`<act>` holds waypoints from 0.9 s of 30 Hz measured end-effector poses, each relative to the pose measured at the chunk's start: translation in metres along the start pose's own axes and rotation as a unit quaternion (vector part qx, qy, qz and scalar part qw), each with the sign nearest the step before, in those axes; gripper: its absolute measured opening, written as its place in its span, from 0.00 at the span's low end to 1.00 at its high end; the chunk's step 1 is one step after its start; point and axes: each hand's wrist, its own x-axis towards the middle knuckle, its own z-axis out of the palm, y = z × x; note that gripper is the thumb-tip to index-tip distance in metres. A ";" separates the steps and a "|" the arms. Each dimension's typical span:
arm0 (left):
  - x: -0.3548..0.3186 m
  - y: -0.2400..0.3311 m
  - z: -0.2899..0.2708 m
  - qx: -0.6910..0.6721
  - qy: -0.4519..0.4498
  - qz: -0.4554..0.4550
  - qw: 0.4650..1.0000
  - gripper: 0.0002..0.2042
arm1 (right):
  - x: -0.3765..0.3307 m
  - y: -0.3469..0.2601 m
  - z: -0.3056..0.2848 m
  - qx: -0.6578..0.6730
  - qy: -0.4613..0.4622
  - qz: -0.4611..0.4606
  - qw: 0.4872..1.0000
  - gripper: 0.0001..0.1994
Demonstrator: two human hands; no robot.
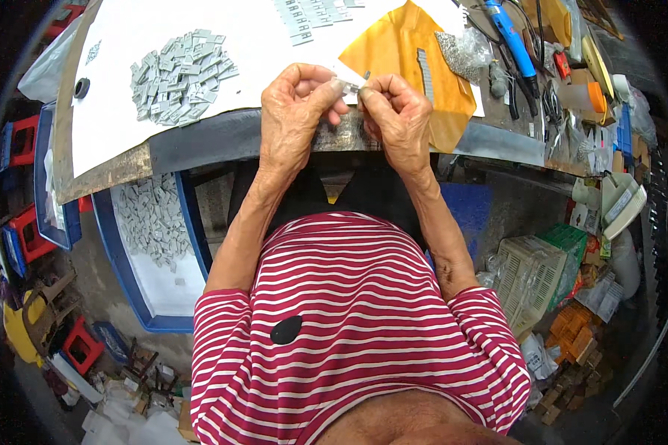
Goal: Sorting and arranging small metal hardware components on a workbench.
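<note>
Both my hands meet over the front edge of the workbench. Between thumb and fingers, my left hand (297, 111) pinches a small pale grey piece (349, 86). From the other side, the thumb and forefinger of my right hand (398, 111) are closed on the same piece's right end. Fingers cover part of it, so its exact shape does not show. To the left, a heap of flat grey plastic pieces (182, 78) lies on white paper (111, 137). Similar pieces stand in neat rows (304, 18) farther back. An orange-yellow sheet (382, 44) lies beyond my right hand, bearing a strip of grey pieces (424, 73).
A clear bag of small metallic parts (459, 56) and a blue electric screwdriver (513, 38) lie at the right. Below the bench's left side, a blue tray (137, 297) holds more grey pieces. Crates (527, 274) and red stools (82, 346) stand on the floor.
</note>
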 end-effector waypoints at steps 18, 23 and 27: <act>-0.002 -0.002 0.004 0.044 -0.003 0.004 0.999 0.07 | 0.003 0.005 -0.005 0.030 -0.022 0.051 0.998 0.05; -0.003 -0.004 0.003 0.030 -0.005 0.005 1.000 0.07 | 0.003 0.007 -0.006 0.071 -0.021 0.074 0.995 0.05; -0.003 -0.006 0.000 0.036 -0.013 0.002 0.999 0.07 | 0.004 0.010 -0.007 0.108 -0.030 0.097 0.989 0.05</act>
